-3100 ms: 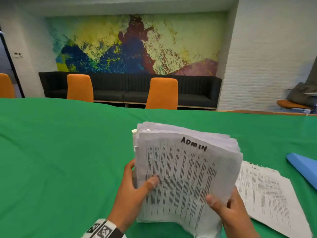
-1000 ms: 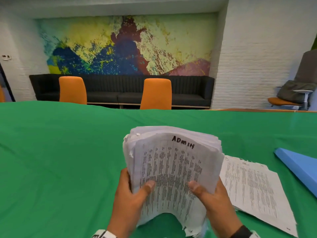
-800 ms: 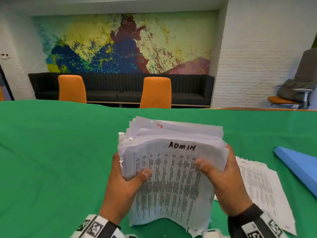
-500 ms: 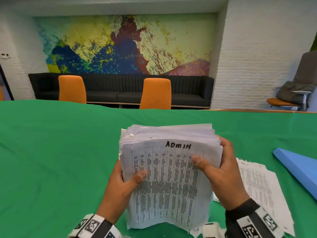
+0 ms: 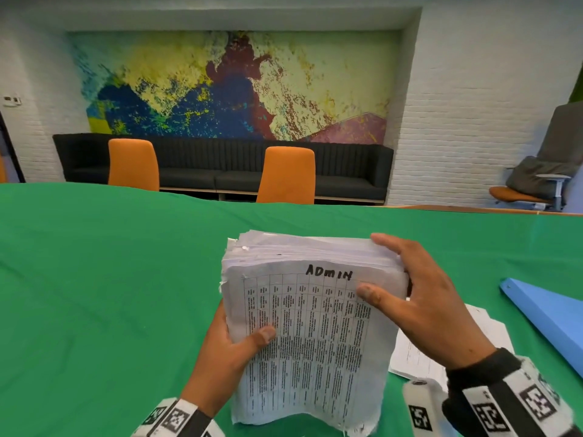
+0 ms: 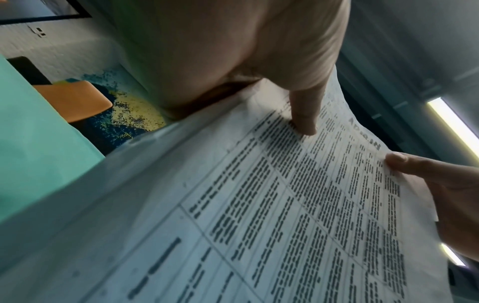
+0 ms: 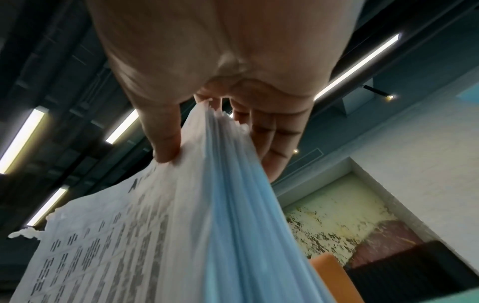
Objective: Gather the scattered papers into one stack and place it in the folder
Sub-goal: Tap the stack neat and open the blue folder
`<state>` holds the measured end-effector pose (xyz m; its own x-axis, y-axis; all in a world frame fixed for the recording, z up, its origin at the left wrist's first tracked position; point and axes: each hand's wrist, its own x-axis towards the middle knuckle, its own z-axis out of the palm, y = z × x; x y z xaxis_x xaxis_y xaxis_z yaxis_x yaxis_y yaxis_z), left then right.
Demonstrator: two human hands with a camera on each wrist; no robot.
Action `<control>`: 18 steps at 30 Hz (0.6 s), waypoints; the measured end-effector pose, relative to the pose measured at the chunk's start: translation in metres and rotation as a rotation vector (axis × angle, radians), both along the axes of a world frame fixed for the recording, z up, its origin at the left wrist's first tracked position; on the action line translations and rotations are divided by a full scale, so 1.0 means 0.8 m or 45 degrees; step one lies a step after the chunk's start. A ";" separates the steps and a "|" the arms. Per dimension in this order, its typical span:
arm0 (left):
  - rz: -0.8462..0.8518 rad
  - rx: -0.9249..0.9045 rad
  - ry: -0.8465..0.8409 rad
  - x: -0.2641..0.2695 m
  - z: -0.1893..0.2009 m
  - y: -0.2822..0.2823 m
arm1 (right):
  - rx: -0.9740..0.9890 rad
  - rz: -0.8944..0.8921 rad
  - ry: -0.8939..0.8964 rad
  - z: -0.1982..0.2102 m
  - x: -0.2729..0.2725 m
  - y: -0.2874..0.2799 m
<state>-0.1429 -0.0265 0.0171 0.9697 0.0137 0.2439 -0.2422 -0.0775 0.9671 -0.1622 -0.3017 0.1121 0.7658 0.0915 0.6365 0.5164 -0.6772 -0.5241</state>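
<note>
A thick stack of printed papers (image 5: 315,326), its top sheet marked "ADMIN", stands upright above the green table (image 5: 94,294). My left hand (image 5: 230,348) grips its left edge, thumb on the front sheet (image 6: 298,205). My right hand (image 5: 419,304) holds the upper right corner, thumb in front and fingers behind the sheets (image 7: 220,205). A few loose papers (image 5: 422,351) lie flat on the table to the right, partly hidden by my right wrist. The blue folder (image 5: 549,316) lies at the right edge.
Two orange chairs (image 5: 287,175) stand behind the far table edge, a black sofa (image 5: 220,165) along the wall. Another chair (image 5: 536,184) stands at the far right. Green cloth stretches wide to the left of the stack.
My right hand has slid from the stack's lower right edge up to its upper right corner. The fanned top edges have been squared together, and the stack stands straighter.
</note>
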 end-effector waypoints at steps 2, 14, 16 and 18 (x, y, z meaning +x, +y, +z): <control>0.002 0.014 0.020 0.000 0.001 -0.001 | 0.402 0.204 0.164 -0.015 0.000 -0.002; 0.027 0.032 -0.019 0.002 -0.010 0.004 | 0.804 0.280 0.673 -0.144 0.008 0.023; 0.112 0.077 -0.061 0.003 -0.010 -0.006 | 0.707 0.311 0.708 -0.144 0.005 0.029; 0.191 0.139 -0.064 0.006 -0.009 -0.015 | 0.526 0.300 0.704 -0.143 0.005 0.031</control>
